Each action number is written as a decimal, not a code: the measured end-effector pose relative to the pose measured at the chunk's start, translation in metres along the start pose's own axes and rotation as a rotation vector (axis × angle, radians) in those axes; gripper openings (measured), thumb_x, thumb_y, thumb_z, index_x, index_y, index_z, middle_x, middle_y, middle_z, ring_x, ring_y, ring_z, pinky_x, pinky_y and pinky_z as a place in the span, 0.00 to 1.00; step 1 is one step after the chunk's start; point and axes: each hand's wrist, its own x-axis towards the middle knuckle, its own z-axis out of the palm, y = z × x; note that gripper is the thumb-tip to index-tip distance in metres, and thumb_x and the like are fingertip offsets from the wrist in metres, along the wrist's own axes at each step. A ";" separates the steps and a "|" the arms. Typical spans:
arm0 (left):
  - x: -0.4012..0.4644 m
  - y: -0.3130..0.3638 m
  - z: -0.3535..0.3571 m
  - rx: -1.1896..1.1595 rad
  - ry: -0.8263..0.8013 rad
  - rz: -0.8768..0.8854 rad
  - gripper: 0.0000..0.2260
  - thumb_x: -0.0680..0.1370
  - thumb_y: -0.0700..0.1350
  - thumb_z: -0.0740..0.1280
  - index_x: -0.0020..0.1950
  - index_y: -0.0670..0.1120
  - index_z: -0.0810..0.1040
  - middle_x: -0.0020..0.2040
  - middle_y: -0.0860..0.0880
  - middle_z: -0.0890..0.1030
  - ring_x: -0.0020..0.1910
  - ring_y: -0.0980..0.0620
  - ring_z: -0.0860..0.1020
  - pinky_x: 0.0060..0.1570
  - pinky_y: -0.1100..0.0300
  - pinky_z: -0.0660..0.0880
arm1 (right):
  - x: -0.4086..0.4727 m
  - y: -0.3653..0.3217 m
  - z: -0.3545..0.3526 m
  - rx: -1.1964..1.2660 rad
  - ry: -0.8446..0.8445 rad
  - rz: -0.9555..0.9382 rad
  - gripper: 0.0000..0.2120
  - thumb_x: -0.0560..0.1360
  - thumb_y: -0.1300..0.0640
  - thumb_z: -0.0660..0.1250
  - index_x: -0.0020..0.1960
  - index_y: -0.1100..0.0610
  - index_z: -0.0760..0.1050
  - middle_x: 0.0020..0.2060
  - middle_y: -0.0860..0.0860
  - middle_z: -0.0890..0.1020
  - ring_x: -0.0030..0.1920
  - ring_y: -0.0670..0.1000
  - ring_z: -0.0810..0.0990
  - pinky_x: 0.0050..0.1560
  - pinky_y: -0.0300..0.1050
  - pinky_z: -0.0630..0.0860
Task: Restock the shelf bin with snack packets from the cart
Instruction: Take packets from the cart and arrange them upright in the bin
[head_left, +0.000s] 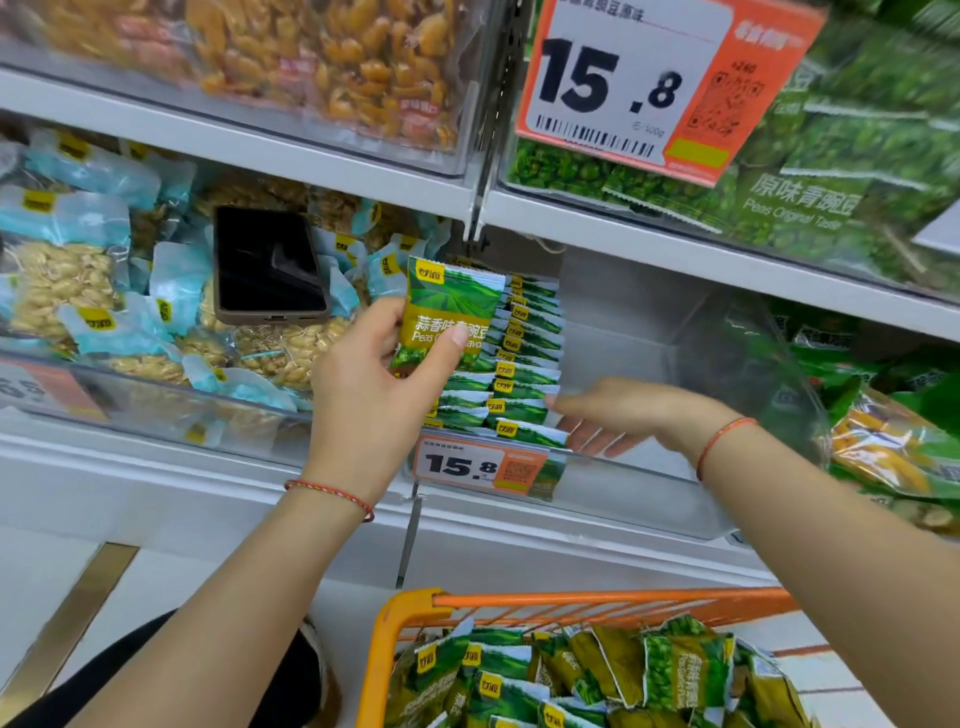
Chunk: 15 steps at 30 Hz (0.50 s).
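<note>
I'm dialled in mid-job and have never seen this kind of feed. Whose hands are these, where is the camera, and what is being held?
There is no machine here: a person wears one wide-angle camera on the head, looking forward and down at a shop shelf. The left hand grips one green and yellow pea snack packet. The right hand, fingers straight, reaches into the clear plastic shelf bin beside a neat row of matching green packets. Below is the orange wire cart with more such packets heaped loosely. A dark phone in a brown case lies on the pale blue nut packs in the bin to the left.
</note>
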 end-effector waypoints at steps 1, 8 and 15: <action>0.000 -0.001 0.000 0.004 -0.001 -0.002 0.07 0.74 0.53 0.69 0.48 0.52 0.78 0.44 0.53 0.84 0.45 0.53 0.82 0.43 0.44 0.80 | 0.002 0.001 0.005 0.015 0.005 0.002 0.18 0.79 0.41 0.58 0.52 0.55 0.75 0.40 0.48 0.79 0.39 0.46 0.78 0.42 0.39 0.75; 0.002 0.000 0.000 0.002 -0.013 -0.008 0.04 0.75 0.50 0.70 0.48 0.53 0.78 0.45 0.55 0.84 0.45 0.55 0.82 0.44 0.46 0.80 | 0.013 0.001 0.021 0.028 0.289 -0.139 0.16 0.73 0.47 0.71 0.44 0.62 0.81 0.37 0.54 0.82 0.35 0.51 0.80 0.47 0.47 0.81; 0.002 0.002 0.000 0.011 -0.022 -0.008 0.07 0.75 0.49 0.70 0.49 0.48 0.78 0.44 0.54 0.84 0.45 0.54 0.82 0.43 0.45 0.80 | 0.009 0.000 0.021 0.391 0.312 -0.077 0.14 0.73 0.47 0.71 0.45 0.58 0.80 0.36 0.51 0.83 0.33 0.46 0.78 0.34 0.38 0.78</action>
